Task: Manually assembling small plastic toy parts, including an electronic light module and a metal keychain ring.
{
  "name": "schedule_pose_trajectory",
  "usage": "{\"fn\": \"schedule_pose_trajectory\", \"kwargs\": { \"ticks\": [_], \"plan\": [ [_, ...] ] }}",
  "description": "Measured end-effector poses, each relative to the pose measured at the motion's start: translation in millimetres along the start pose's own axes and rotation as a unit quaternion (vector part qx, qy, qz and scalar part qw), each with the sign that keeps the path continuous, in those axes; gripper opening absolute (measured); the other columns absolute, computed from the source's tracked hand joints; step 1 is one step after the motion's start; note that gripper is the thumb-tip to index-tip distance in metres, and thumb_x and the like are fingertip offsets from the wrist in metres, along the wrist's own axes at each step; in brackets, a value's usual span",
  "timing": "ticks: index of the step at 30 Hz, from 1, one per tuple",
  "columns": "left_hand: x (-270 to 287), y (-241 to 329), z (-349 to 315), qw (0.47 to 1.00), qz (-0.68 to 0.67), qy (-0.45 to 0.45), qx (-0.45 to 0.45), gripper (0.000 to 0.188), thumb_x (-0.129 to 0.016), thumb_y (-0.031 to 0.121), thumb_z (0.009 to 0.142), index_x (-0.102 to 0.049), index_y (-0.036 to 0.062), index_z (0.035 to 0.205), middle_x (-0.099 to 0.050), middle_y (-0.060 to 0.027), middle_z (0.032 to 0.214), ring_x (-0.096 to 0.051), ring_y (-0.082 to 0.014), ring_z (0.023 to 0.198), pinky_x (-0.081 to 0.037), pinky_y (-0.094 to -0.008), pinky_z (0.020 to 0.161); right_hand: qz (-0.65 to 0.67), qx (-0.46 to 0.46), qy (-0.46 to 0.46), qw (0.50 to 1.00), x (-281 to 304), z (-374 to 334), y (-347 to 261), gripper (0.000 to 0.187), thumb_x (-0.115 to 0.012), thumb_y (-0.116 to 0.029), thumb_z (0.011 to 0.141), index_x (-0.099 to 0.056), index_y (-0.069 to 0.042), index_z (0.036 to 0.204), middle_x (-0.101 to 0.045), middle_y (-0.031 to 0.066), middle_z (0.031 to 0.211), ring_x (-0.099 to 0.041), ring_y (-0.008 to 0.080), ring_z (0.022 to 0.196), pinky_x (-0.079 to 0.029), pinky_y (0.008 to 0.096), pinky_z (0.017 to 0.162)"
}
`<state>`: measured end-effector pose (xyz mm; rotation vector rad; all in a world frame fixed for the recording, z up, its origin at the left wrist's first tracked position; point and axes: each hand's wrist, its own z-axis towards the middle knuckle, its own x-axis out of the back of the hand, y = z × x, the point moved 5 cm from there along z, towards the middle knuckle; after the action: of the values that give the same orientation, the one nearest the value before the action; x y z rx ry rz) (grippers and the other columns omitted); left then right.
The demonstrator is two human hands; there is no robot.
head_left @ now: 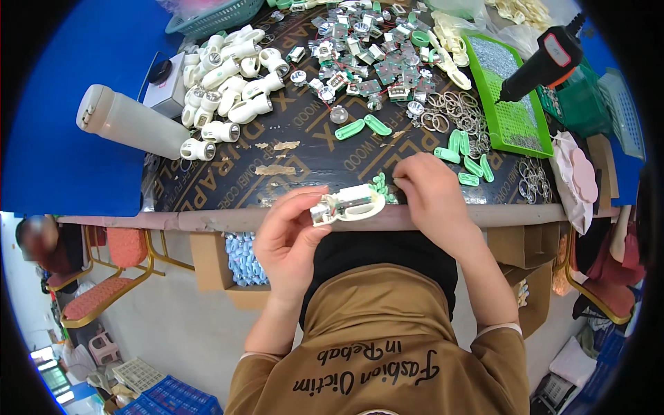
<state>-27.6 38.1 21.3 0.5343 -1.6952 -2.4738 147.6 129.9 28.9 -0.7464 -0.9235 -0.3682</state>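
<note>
My left hand (292, 225) grips a small white flashlight (351, 205) by its lamp end, between thumb and fingers. Its casing is open on the upper side, so silvery parts show inside, and a loop-shaped handle curves at its right end. Just behind it, by the table's near edge, lies a little heap of small green pieces (380, 185). My right hand (430, 196) is at the right side of that heap, fingers curled and pinched together. Whatever sits between its fingertips is hidden. Green oval covers (473, 166) lie beyond the right hand, with two more farther off near the middle.
White flashlights (234, 76) are piled at the left beside a white bottle (131, 121). Circuit and lamp parts (373, 59) cover the back middle. Metal rings (460, 111) lie by a green tray (546, 144) of small silvery parts; a black power screwdriver (543, 62) hangs above it.
</note>
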Motion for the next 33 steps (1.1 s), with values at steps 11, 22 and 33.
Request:
{"fn": "schedule_pose_trajectory", "kwargs": {
  "ticks": [11,22,33],
  "plan": [
    [-30.7,-2.1,10.3,0.995,0.077,-0.041,-0.046,0.031,-0.06,-0.014,0.074,-0.058,-0.0032,0.104,-0.048,-0.012,0.113,-0.056,-0.0188,0.1,-0.051,-0.029,0.085,0.457,-0.209,0.036,0.864,13.7,-22.7,21.7,0.008,-0.05,0.002,0.086,-0.053,0.0,0.093,-0.057,0.0025,0.084,-0.053,0.0071,0.074,-0.043,0.0193,0.066],
    [-41.0,-0.1,7.3,0.985,0.158,-0.027,-0.066,0.028,-0.068,-0.007,0.07,-0.062,-0.0002,0.096,-0.054,-0.0117,0.104,-0.058,-0.0198,0.092,-0.052,-0.0267,0.075,0.349,-0.043,0.185,0.918,37.2,-23.9,-11.9,0.011,-0.061,0.005,0.075,-0.058,-0.003,0.081,-0.062,0.0092,0.084,-0.059,0.0201,0.073,-0.046,0.0278,0.065],
    [-45.6,21.4,-1.3,0.965,0.213,-0.027,-0.15,0.029,-0.073,-0.002,0.066,-0.064,0.0022,0.093,-0.06,-0.0119,0.098,-0.06,-0.0229,0.086,-0.05,-0.0297,0.073,0.239,-0.027,0.168,0.956,36.9,-14.0,-31.2,0.014,-0.072,-0.005,0.062,-0.065,-0.01,0.073,-0.052,0.0014,0.08,-0.047,0.0208,0.078,-0.038,0.0293,0.069]
  ]
}}
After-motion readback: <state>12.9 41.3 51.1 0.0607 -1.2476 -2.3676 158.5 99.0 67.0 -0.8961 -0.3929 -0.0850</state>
